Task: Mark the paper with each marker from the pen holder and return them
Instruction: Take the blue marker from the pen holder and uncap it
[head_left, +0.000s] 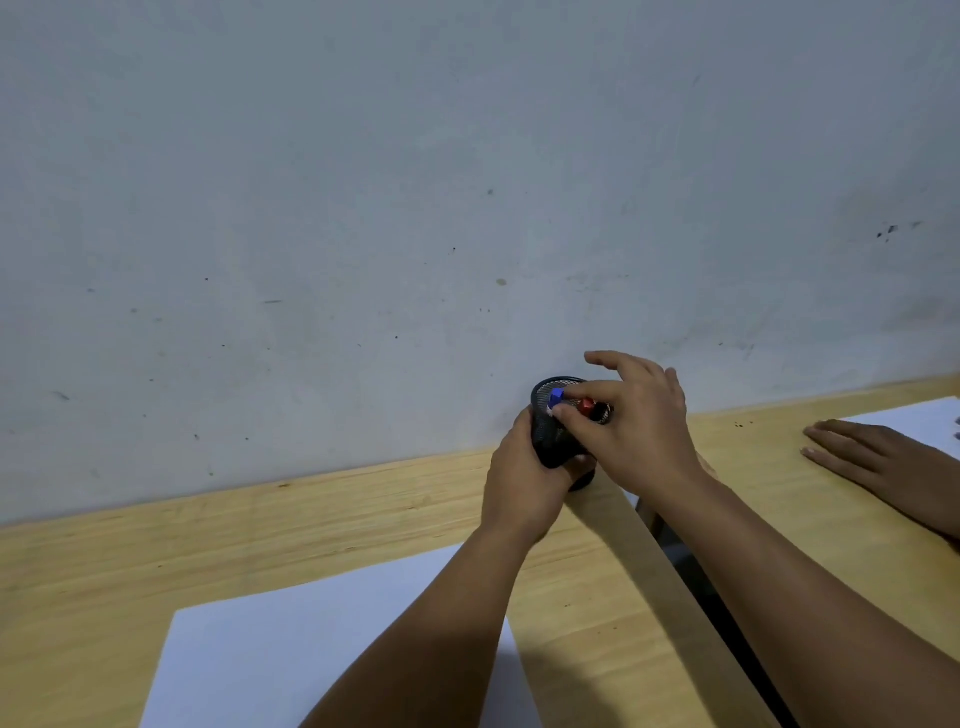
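Looking down from the head view, I see my left hand (524, 475) wrapped around the side of the black mesh pen holder (551, 434), which stands at the far edge of the wooden table (311, 525), close to the grey wall (415, 182). My right hand (636, 423) sits over the holder's mouth, thumb and forefinger pinching the blue-capped marker (556, 397), other fingers spread. A red-capped marker (587, 406) stands in the holder just right of it. The white paper (291, 649) lies near me on the left, under my left forearm. Far right, another person's hand (878, 454) rests flat beside a second sheet (914, 418).
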